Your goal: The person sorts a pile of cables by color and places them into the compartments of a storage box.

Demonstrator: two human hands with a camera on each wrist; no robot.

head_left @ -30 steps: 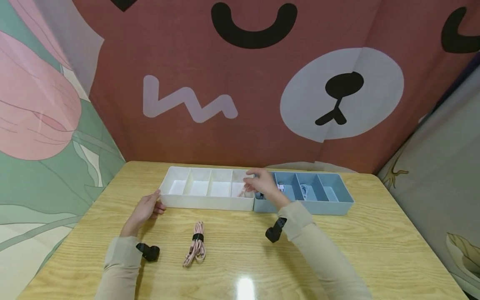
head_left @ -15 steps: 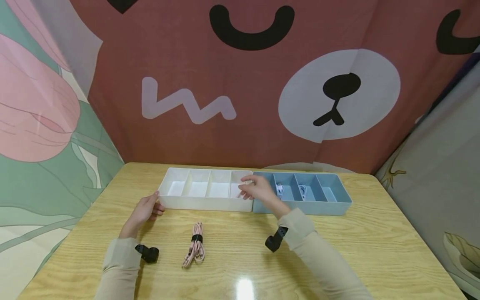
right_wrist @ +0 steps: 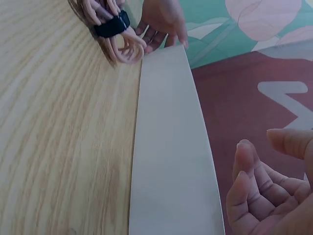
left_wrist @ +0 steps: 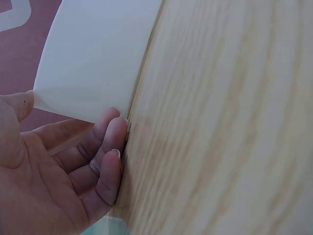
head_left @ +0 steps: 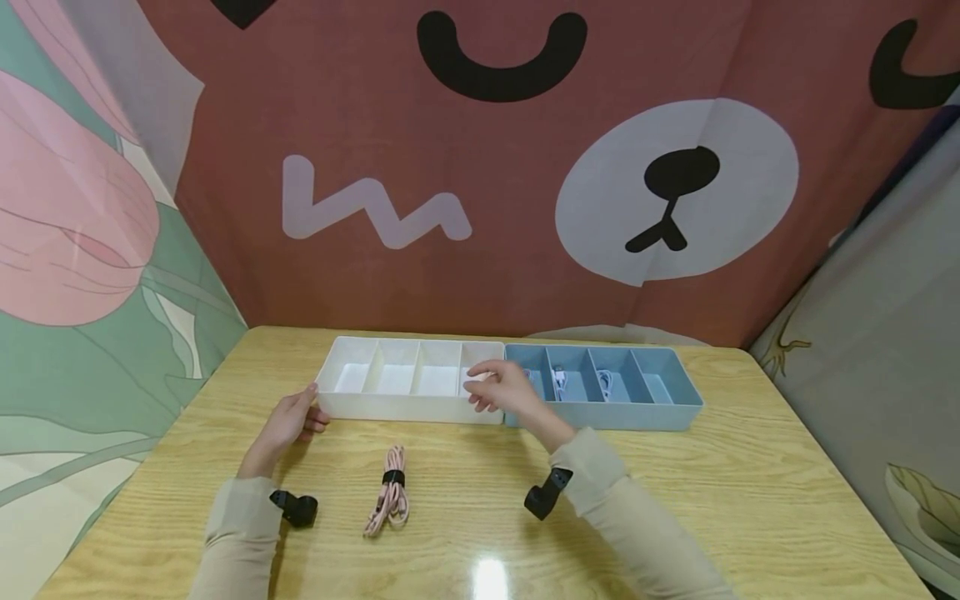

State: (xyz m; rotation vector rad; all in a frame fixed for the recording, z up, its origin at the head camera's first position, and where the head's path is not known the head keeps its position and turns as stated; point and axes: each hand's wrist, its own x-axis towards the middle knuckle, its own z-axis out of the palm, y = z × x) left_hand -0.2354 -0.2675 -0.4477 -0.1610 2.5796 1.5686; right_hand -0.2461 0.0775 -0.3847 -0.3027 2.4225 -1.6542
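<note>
My left hand [head_left: 292, 417] holds the left front corner of a long white divided box [head_left: 408, 407], thumb at the rim. In the left wrist view, the curled fingers [left_wrist: 113, 139] lie against the box's wall near the table. My right hand [head_left: 506, 393] hangs over the rightmost compartment of the white box and hides part of it. In the right wrist view its fingers [right_wrist: 244, 159] are loosely bent, thumb apart, with nothing between them. A pink cable bundle [head_left: 390, 492] with a black strap lies on the table in front of the white box.
A blue divided box [head_left: 611, 414] stands end to end with the white one, on its right. White cables [head_left: 560, 382] lie in some of its compartments. A wooden table [head_left: 435, 550] bears everything, and a bear-print cloth [head_left: 517, 275] hangs behind.
My right hand has moved left and slightly toward me; the pink cable seen at its fingers in the rightmost white compartment is out of sight. My left hand stays at the corner.
</note>
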